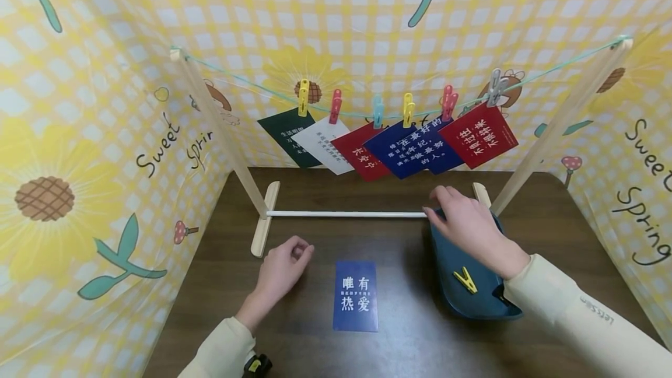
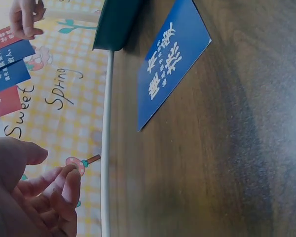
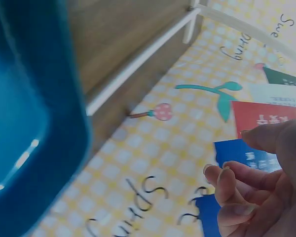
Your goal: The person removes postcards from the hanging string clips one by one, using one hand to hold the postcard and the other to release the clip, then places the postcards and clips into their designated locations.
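Note:
My left hand [image 1: 280,270] is above the table, left of a blue card [image 1: 355,318] with white characters that lies flat. Its fingers are loosely curled and hold nothing, as the left wrist view confirms. Over the far part of a dark blue tray [image 1: 445,287] is my right hand [image 1: 472,226], its fingers loosely bent with nothing between them. One yellow clothespin [image 1: 465,280] lies in the tray. Behind the hands, a green string [image 1: 236,77] carries several cards, among them a red card [image 1: 479,135] under a grey clothespin [image 1: 495,87] at the right end.
Two wooden posts [image 1: 217,133] hold the string, joined low down by a white rod [image 1: 346,214]. A green card [image 1: 291,136] and a white card [image 1: 324,146] hang at the left. Yellow checked cloth [image 1: 367,4] surrounds the brown table [image 1: 310,349].

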{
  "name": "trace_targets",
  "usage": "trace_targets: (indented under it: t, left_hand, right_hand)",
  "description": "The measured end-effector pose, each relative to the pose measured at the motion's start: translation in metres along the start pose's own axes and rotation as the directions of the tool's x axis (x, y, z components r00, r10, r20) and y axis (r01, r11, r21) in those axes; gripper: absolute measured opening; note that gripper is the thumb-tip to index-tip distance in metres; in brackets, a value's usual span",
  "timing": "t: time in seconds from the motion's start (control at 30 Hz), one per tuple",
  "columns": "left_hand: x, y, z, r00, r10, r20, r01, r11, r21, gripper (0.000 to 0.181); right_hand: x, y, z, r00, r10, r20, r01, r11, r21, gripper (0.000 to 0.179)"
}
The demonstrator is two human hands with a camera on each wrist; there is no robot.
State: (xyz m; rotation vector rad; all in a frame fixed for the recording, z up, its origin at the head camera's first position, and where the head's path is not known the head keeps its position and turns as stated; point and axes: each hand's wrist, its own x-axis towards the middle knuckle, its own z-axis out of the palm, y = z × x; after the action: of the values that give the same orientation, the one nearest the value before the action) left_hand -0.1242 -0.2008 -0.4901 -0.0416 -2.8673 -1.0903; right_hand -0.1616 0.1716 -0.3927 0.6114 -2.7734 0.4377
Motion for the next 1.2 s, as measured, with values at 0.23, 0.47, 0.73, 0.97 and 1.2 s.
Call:
trace_targets:
  t: [0.23,0.47,0.73,0.97,1.2]
  left_hand:
    - [0.005,0.0,-0.003,0.997,0.046,-0.058,-0.05,0.996,-0.079,0.011]
    - [0.011,0.003,-0.007,0.987,0.093,-0.132,-0.121,0.967,-0.222,0.011]
    - [0.026,0.005,-0.008,0.99,0.086,-0.109,-0.12,0.923,-0.367,0.012]
    - [0.043,0.001,-0.009,0.988,0.069,-0.135,-0.122,0.891,-0.437,0.018]
    - [0.049,0.005,-0.015,0.983,0.043,-0.179,-0.135,0.832,-0.538,0.02]
  right_hand:
    - [0.012,-0.015,-0.013,0.999,-0.046,-0.011,0.046,0.999,-0.013,0.027]
    - [0.024,-0.032,-0.025,0.998,-0.053,-0.016,0.053,0.999,-0.009,0.033]
    - [0.045,-0.06,-0.038,0.984,-0.136,-0.119,0.139,0.99,0.018,0.031]
    - [0.067,-0.088,-0.053,0.951,-0.232,-0.204,0.242,0.97,0.024,0.029]
    - [0.08,-0.107,-0.061,0.921,-0.313,-0.231,0.321,0.947,-0.001,0.03]
